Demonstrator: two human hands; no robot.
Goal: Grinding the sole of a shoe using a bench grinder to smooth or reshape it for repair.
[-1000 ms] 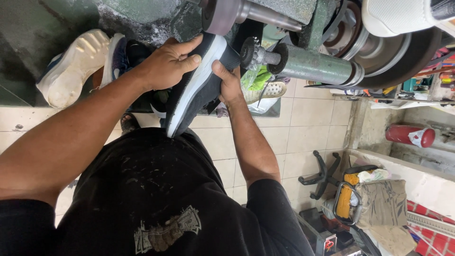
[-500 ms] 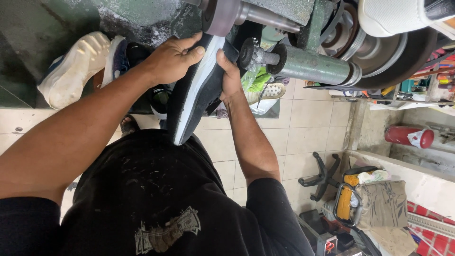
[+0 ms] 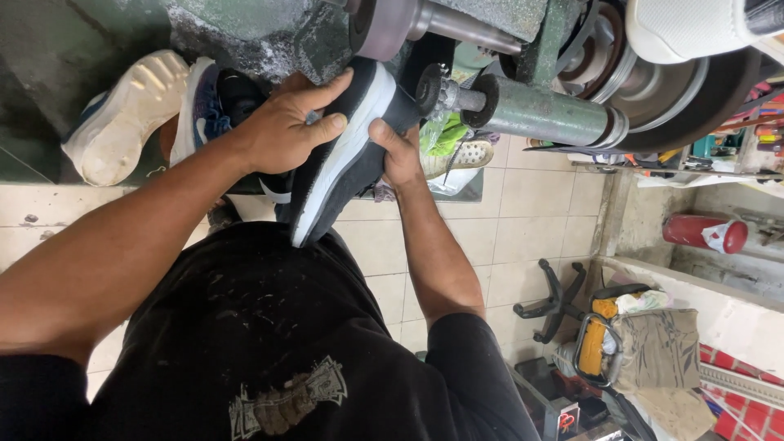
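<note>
both hands, left (image 3: 286,126) and right (image 3: 398,151), grip closed around dark shoe (image 3: 343,159) between them.

I see even, soft daylight, brightest on the floor tiles (image 3: 539,204) at 3 o'clock; my shirt (image 3: 269,327) stays dark, edges slightly warped.

- A dark shoe (image 3: 343,155) with a white midsole band running along its length, held sideways and tilted, its upper end raised against the grey machine wheel (image 3: 384,24) and its lower end pointing down toward the person's black shirt.
- The left hand (image 3: 286,122) lies over its upper side, fingers (image 3: 327,90) spread across the sole edge, thumb along the white band.
- The right hand (image 3: 400,151) clasps it from the opposite side, fingers wrapped behind the dark upper.
</note>
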